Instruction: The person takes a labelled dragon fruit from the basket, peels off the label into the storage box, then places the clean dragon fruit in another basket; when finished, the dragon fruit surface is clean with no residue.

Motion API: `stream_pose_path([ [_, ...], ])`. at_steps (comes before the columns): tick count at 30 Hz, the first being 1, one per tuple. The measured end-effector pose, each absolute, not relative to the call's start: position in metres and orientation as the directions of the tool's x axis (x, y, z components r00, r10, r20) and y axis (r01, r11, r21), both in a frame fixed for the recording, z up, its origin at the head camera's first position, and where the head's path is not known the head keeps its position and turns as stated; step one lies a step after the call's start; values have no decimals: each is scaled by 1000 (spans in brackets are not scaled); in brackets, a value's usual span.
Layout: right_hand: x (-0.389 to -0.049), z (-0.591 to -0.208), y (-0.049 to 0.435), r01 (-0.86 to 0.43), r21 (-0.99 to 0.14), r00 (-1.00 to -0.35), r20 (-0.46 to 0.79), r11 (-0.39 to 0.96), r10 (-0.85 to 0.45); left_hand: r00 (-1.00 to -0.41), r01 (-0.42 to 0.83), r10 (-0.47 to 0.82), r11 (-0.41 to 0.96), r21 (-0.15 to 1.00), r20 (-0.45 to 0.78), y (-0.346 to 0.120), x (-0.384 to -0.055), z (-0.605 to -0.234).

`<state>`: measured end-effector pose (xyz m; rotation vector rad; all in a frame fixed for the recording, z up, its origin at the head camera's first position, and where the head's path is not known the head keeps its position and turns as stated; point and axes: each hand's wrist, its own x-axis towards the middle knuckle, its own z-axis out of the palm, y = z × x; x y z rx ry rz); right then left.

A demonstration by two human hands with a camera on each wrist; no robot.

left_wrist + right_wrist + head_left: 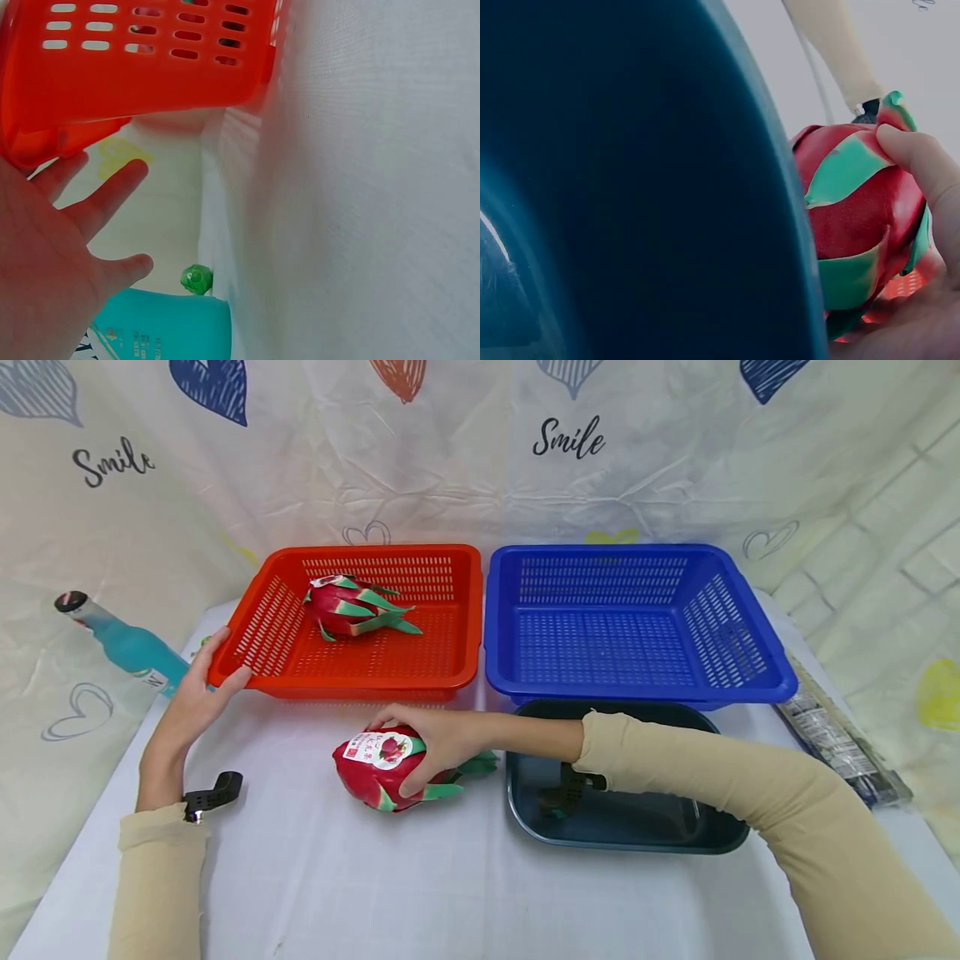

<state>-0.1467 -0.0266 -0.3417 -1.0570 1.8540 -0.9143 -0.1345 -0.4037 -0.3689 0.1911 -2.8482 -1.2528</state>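
Note:
My right hand (438, 739) grips a red dragon fruit (375, 787) with green scales and a white label, in front of the red basket. The right wrist view shows the thumb pressed on the side of this dragon fruit (851, 217). A second dragon fruit (341, 608) lies inside the red basket (442, 672), toward its left. At that basket's front left corner is my left hand (197, 697), its fingers along the outside of the rim. In the left wrist view this hand (52, 255) has its fingers extended and spread beside the basket wall.
A blue basket (600, 687) stands right of the red one. In front of it sits a dark teal tub (630, 839), under my right forearm. A bottle of blue liquid (138, 647) is at the left, near a small green object (197, 279). A plastic-wrapped package (840, 743) lies at the right.

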Motion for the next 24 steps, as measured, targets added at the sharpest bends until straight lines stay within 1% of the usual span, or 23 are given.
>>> stream_pose_path([
  [6,-146,-345,-24,-310,-867,-333,-284,389,-899,-993,-101,-118,666,739,-28,-403,-134,-369],
  [15,-144,-348,-23,-322,-870,-336,-263,373,-904,-993,-89,-115,661,745,-16,-405,-131,-369],
  [24,-143,-348,-21,-314,-869,-349,-268,382,-898,-994,-27,-97,711,703,60,-403,-132,-368],
])
